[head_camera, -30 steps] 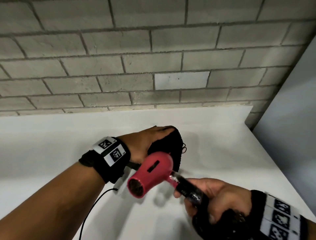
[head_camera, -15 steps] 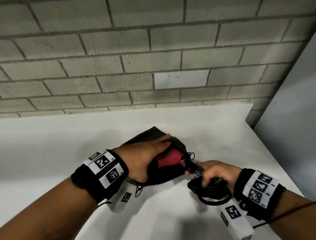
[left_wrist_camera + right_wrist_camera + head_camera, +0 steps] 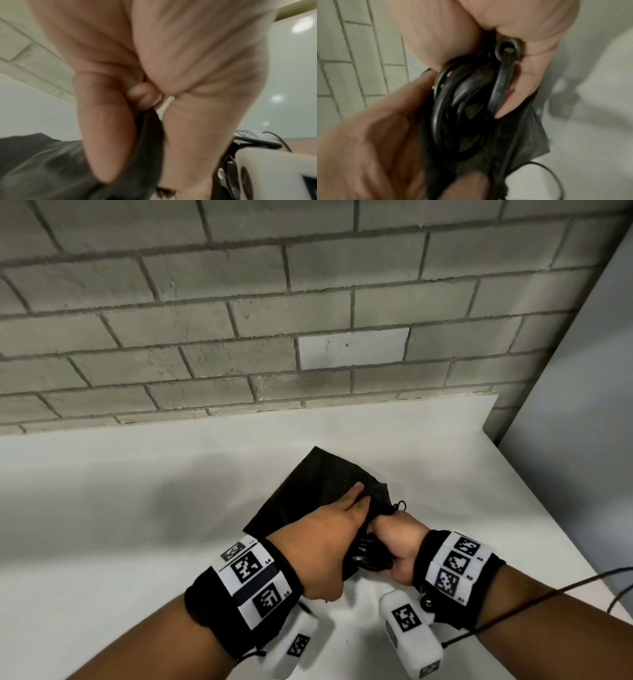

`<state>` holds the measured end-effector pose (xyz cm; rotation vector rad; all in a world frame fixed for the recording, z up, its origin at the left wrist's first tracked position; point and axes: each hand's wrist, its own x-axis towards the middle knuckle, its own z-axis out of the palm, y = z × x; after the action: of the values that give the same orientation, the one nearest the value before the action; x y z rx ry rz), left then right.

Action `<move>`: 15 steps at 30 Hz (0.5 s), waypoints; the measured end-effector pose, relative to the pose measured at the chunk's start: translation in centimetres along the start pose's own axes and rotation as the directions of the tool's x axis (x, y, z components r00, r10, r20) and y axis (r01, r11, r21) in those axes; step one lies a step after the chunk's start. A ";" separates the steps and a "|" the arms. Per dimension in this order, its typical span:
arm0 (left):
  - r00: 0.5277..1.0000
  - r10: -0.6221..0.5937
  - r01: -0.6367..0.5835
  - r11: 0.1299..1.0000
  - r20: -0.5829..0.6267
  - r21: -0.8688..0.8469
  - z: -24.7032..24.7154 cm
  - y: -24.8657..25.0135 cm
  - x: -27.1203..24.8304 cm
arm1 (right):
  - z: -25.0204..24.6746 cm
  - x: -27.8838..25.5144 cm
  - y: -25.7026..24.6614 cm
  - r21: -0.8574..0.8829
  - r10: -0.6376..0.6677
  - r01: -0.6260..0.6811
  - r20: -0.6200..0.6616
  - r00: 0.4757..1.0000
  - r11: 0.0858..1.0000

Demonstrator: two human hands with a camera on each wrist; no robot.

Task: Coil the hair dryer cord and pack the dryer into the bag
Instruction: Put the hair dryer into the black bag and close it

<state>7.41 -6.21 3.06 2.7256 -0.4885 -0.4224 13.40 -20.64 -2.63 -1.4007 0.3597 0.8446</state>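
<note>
Item: white worktop [image 3: 120, 508], its back edge butted against a brick wall [image 3: 205, 337], its right edge running on the diagonal toward the near right alongside a grey panel [image 3: 582, 440]. Open room: a broad bare stretch lies to the left of the hands and a band of it behind them up to the wall; on the right the bare strip narrows toward the edge. Container: one black pouch [image 3: 318, 484], soft cloth, lying flat on the worktop right of centre, closed far corner pointing at the wall, mouth turned toward the person, well apart from the back edge and nearer the right edge. A knotted drawstring [image 3: 399, 505] shows at the mouth on the right side. Contents: one coiled cord [image 3: 371, 556], black, several loops, sitting in the mouth with part of the coil outside the cloth; whatever lies deeper in the pouch is hidden by fabric. Left hand [image 3: 329, 539]: fingers laid over the top of the pouch and closed with the thumb on its cloth at the mouth, holding that rim up. Right hand [image 3: 397, 546]: fingers curled round the coil, gripping it at the mouth, knuckles touching the left hand. Both hands meet above the near part of the worktop.
</note>
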 end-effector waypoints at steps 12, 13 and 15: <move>0.995 0.092 -0.086 0.987 -0.033 0.139 0.0 0.5 0.8 | 3.4 -2.3 0.1 -0.768 -0.043 0.021 -0.008 0.999 0.640; 0.997 0.081 -0.078 0.983 -0.008 0.163 0.1 0.2 0.6 | 2.2 -2.4 -0.3 -0.748 -0.081 0.080 0.036 0.996 0.659; 0.998 0.056 -0.062 0.972 0.032 0.228 0.4 -0.4 0.0 | 0.9 -2.1 -0.6 -0.880 -0.096 0.117 0.082 0.992 0.459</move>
<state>7.38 -5.97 2.52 2.9202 -0.6616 -0.4082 12.23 -20.37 -0.59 -2.3704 -0.2761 0.9860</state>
